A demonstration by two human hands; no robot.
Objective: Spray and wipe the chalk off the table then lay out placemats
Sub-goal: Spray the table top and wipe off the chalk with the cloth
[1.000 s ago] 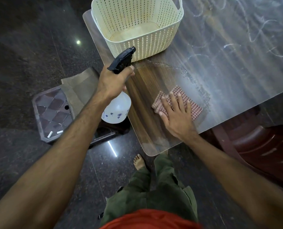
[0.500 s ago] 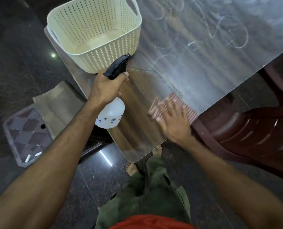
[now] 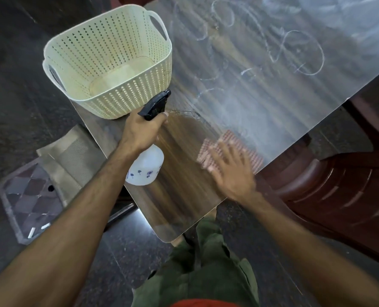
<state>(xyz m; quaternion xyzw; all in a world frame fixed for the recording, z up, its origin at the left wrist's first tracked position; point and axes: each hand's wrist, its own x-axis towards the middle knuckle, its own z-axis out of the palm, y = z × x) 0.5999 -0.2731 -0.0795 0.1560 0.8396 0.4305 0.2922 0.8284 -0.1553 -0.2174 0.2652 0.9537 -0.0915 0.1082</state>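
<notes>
The left arm reaches forward from the lower left, and the left hand (image 3: 143, 130) is curled round the neck of the spray bottle (image 3: 146, 166), holding it above the near left part of the table (image 3: 239, 89). The bottle hangs tilted, its white body toward the person and its black nozzle (image 3: 155, 105) aimed up and away, toward the cream basket (image 3: 108, 63) standing on the table's left corner. The right arm comes in from the lower right, and the right hand (image 3: 233, 171) lies flat with fingers spread and straight, pressing on a checked cloth (image 3: 230, 149) near the table's right edge; the hand and cloth are blurred. The cloth's long side runs roughly along that edge. White chalk scribbles (image 3: 295, 52) cover the far surface.
</notes>
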